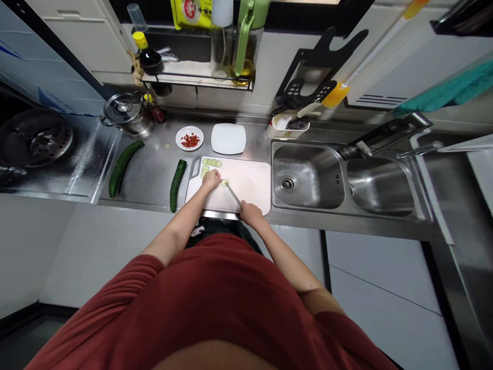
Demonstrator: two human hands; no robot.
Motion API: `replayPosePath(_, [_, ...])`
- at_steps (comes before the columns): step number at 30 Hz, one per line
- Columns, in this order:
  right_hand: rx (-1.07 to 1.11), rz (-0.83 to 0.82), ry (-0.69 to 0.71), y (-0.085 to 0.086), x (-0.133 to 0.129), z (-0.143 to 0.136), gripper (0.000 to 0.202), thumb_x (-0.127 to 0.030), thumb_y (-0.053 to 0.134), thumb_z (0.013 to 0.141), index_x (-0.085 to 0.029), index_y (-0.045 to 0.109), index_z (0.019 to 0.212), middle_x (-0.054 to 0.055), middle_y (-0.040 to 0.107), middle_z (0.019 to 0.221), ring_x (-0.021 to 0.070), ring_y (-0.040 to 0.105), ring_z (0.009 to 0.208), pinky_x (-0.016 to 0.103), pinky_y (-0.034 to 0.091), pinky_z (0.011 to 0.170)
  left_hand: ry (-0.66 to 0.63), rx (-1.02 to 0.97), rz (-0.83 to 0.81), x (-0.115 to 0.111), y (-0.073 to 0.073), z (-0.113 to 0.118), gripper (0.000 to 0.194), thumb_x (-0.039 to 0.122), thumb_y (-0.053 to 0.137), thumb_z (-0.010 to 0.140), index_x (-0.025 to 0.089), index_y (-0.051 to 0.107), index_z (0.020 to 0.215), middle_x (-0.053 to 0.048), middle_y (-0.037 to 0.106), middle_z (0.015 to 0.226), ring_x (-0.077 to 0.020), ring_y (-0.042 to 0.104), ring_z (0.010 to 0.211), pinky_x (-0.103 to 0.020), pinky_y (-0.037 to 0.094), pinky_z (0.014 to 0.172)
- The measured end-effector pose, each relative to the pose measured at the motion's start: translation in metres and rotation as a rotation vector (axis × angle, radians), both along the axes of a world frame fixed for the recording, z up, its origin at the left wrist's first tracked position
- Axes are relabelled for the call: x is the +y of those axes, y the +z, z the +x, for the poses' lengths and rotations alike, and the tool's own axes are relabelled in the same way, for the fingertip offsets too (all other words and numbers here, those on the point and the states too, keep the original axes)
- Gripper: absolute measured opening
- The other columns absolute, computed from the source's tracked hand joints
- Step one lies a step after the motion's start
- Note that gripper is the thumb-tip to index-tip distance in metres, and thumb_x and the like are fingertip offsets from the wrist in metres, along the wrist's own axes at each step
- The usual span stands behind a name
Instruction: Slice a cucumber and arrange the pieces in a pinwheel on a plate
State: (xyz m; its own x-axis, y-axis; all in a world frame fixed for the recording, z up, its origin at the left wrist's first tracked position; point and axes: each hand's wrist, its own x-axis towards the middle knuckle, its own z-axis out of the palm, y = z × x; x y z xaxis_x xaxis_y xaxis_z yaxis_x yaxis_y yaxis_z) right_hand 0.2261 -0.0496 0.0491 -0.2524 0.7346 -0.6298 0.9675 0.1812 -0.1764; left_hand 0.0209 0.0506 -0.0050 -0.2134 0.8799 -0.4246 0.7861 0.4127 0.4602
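My right hand (251, 213) grips the handle of a knife (233, 195), whose blade points up and left across the white cutting board (250, 180). At the blade's tip is a pale green cucumber slice (225, 182). My left hand (211, 180) is over the board's left part, fingers drawn together just beside that slice; whatever is between them is too small to make out. Several more cucumber slices (211, 163) lie in a row and a bent line near the board's upper left corner. Left of the board rests a cut cucumber (177, 185).
A whole cucumber (122, 167) lies farther left. Behind the board stand a plate of chopped red pieces (189, 146), a white plate (228, 139) and a lidded pot (129, 115). A double sink (308, 203) borders the right side. A loaded shelf (196, 79) hangs above.
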Motion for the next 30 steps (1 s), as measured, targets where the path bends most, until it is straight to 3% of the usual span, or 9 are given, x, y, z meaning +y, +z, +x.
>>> replayPosePath(10, [-0.019, -0.006, -0.020, 0.000, -0.012, 0.011, 0.030, -0.030, 0.031, 0.099, -0.018, 0.052, 0.116, 0.014, 0.067, 0.104, 0.0261, 0.065, 0.097, 0.033, 0.046, 0.076, 0.010, -0.018, -0.004, 0.001, -0.001, 0.000, 0.016, 0.030, 0.072, 0.072, 0.023, 0.063, 0.083, -0.004, 0.068, 0.094, -0.0181, 0.060, 0.089, -0.027, 0.043, 0.078])
replayPosePath(30, [0.007, 0.018, 0.005, -0.004, 0.006, -0.007, 0.028, -0.024, 0.034, 0.097, -0.016, 0.050, 0.119, 0.015, 0.066, 0.106, 0.0263, 0.064, 0.099, 0.033, 0.047, 0.078, 0.031, -0.028, -0.013, 0.001, -0.001, 0.000, 0.016, 0.029, 0.073, 0.070, 0.023, 0.063, 0.082, -0.004, 0.068, 0.094, -0.0185, 0.061, 0.091, -0.027, 0.043, 0.078])
